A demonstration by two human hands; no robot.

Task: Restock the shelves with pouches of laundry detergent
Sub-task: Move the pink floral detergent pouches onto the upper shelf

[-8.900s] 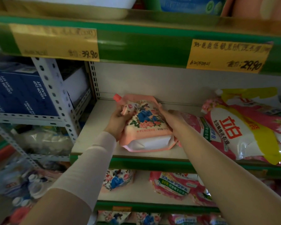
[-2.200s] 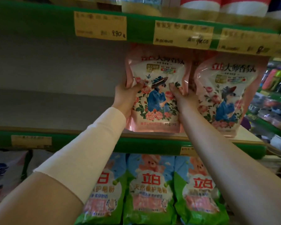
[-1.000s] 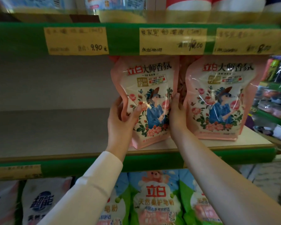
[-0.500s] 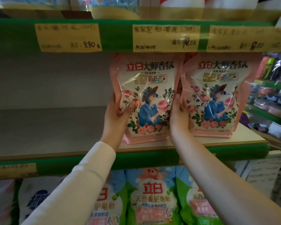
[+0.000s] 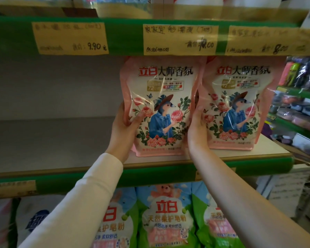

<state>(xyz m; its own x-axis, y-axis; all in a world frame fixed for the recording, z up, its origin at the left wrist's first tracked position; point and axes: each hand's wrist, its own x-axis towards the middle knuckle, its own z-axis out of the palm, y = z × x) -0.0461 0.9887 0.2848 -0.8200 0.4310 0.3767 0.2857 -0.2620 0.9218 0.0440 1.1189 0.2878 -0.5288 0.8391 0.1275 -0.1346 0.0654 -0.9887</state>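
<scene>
The pouch (image 5: 161, 108) had settled straighter than half a second earlier, base on the shelf (image 5: 61, 140), just left of the second pouch (image 5: 240, 108). The left hand (image 5: 125, 126) and right hand (image 5: 197, 126) clasped its side edges. Two pouches looked placed, with shelf farther left still to fill.

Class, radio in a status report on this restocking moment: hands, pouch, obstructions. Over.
Left hand and right hand both grip the glossy pink floral detergent pouch by its sides. Pouch upright on green-edged shelf. Matching pink pouch close on its right.
</scene>
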